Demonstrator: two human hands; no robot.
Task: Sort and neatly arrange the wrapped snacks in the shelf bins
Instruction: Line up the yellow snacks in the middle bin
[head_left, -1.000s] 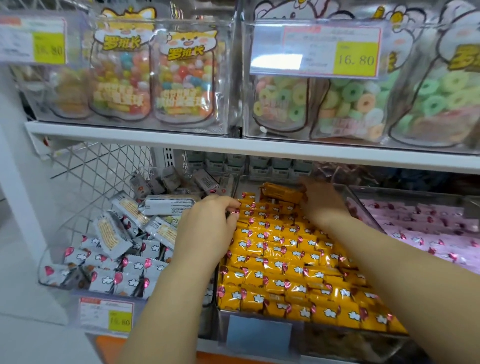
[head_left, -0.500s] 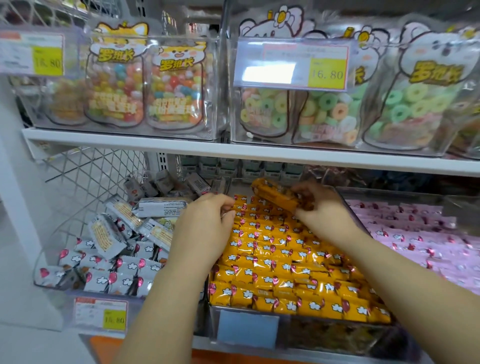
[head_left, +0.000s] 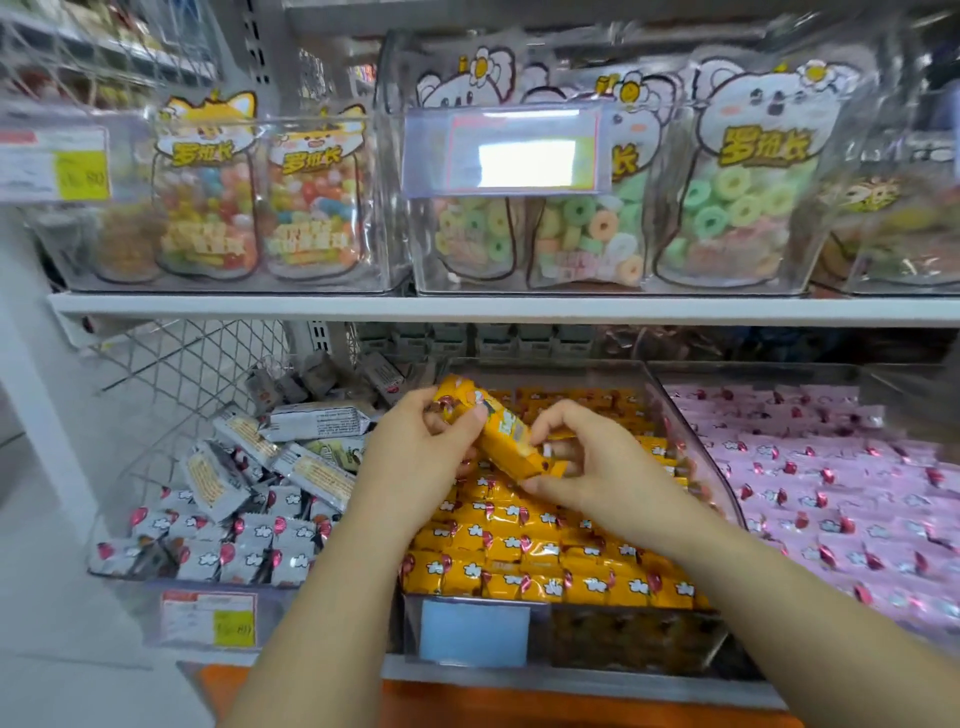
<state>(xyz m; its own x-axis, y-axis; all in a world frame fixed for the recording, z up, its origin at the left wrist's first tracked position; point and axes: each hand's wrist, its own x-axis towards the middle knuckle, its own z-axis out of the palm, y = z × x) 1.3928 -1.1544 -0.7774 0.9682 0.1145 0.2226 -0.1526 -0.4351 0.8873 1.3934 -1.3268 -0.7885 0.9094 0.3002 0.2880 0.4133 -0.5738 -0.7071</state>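
Yellow wrapped snack (head_left: 506, 441) — tilted — gripped at its ends by the left hand (head_left: 415, 457) and right hand (head_left: 602, 467).

White shelf board (head_left: 519, 310) is capping the reach-in gap overhead, clear bin wall (head_left: 687, 426) is fencing yellow snacks (head_left: 519, 545) from pink snacks (head_left: 831, 493), left hand (head_left: 415, 462) and right hand (head_left: 602, 473) pinching a yellow pack (head_left: 506, 439) are filling the middle, and open room is lying above the grey snacks (head_left: 234, 540) beside the wire mesh (head_left: 197, 358).

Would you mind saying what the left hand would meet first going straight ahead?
Likely the yellow wrapped snacks at the back of the middle bin; depth is unclear.
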